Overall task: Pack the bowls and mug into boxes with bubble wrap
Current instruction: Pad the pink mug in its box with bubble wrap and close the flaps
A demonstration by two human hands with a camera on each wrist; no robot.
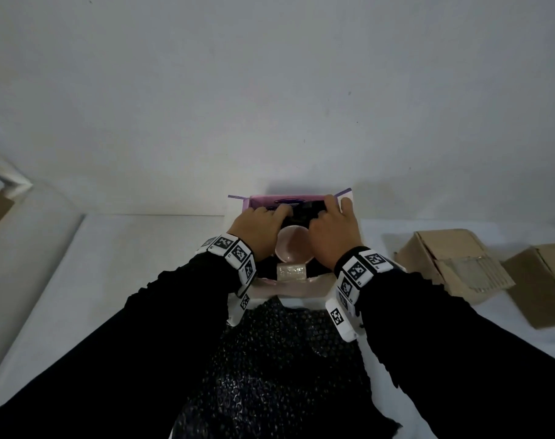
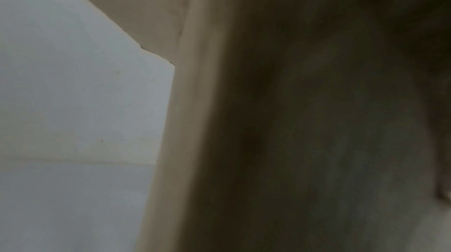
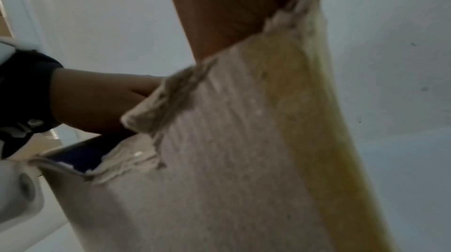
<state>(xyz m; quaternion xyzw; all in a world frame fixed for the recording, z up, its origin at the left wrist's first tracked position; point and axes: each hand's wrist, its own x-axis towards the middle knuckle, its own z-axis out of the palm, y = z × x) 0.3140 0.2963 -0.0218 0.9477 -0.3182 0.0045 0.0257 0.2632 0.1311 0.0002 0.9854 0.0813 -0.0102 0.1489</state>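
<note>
The white table [image 1: 117, 264] carries everything, with a sheet of bubble wrap [image 1: 279, 359] spread across its near middle between the two black sleeves. Far of that sheet stands the open box [image 1: 301, 293], white outside with a purple far flap, and well off to the right lie two brown cardboard boxes [image 1: 453, 264], one of them open.

Inside the open box a pink bowl [image 1: 293, 248] sits in the middle, with a small wrapped bundle [image 1: 291, 272] just near of it. At the far end both hands work on a dark thing [image 1: 303, 213] (too dark to say whether it is the mug in black wrap or loose wrap alone). The left hand [image 1: 260, 231] curls its fingers over the left of it; the right hand [image 1: 330, 231] curls over the right, its thumb out against the right flap. Both appear to be grasping it, though the fingertips are hidden.

The step looks like seating this dark piece at the far end of the box. To do it well, I would press it down evenly with both hands so it wedges between the far wall and the bowl, keeping the wrists clear of the bowl's rim. The right flap's edge looks torn in the right wrist view, so leaning on it seems unwise.
</note>
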